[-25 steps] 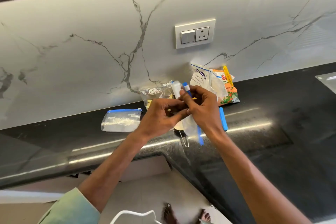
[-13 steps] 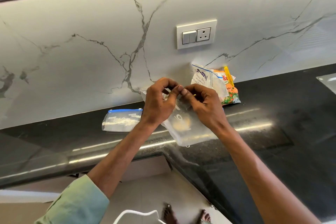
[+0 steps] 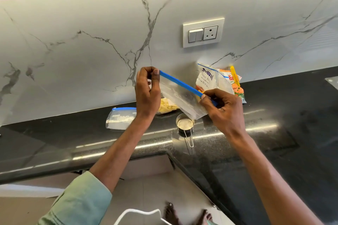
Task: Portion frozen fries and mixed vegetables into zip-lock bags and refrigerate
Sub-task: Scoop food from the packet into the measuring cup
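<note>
I hold a clear zip-lock bag (image 3: 180,96) with a blue seal strip in the air above the black counter (image 3: 274,124). My left hand (image 3: 147,93) pinches the strip's left end, and my right hand (image 3: 222,108) pinches its right end lower down, so the strip slopes down to the right. The bag looks empty. Behind it a bag of yellow fries (image 3: 167,107) lies on the counter, partly hidden. A white French fries packet (image 3: 207,78) and an orange mixed vegetable packet (image 3: 237,89) with a yellow clip lean against the wall.
A small steel measuring cup (image 3: 184,124) with a wire handle stands near the counter's front edge. A flat zip-lock bag (image 3: 121,118) lies to the left. A switch and socket plate (image 3: 203,32) is on the marble wall. The counter turns a corner toward me.
The bag was bunched between my hands close together. Now my hands have moved apart and up, stretching the blue seal strip straight between them and uncovering the measuring cup.
</note>
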Demonstrator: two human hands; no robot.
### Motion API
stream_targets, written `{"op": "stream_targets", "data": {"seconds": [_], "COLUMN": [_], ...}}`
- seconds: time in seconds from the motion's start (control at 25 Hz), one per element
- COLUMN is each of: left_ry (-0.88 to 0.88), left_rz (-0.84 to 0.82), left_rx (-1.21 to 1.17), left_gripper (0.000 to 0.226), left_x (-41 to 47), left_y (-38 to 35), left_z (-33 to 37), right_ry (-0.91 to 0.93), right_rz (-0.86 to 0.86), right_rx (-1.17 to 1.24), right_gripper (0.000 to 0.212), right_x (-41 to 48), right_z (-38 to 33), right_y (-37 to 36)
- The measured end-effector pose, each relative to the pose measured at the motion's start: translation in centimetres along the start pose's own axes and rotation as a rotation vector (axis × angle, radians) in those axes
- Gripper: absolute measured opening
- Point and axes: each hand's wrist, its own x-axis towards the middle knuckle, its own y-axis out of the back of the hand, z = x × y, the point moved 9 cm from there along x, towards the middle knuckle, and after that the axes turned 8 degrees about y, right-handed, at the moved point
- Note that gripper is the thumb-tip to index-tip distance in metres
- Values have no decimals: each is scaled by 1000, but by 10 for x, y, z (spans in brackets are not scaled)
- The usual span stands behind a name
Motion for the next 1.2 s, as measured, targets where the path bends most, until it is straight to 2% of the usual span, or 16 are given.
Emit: {"op": "stream_targets", "data": {"seconds": [0.08,0.24,0.36,0.56,0.84,1.0,1.2], "left_ry": [10,316,495,459,518,595,616], "left_rz": [54,-245,-324,-360,-406,-342,-56], "left_rx": [-15,-125,-327,-381,-410,-380,-301], "left_gripper": [19,36,32,20,23,20,14], "left_x": [-13,-52,-67,-68,-70,-70,-63], "left_y": [1,-42,-60,-64,-71,-66,-27], "left_z": [3,-14,-23,-25,-40,-60,-88], "right_ry": [44,186,316,322,293,278,307], "right_rz": [43,35,6,49,46,22,-44], "right_rx": [-16,-105,-263,-313,-311,-348,-425], "right_gripper": [6,14,20,22,23,21,14], "right_x": [0,-8,-18,-25,-30,-33,-30], "right_z": [-7,-21,-31,-26,-14,-9,-12], "right_y": [3,-4,-12,-10,-13,-22,-46]}}
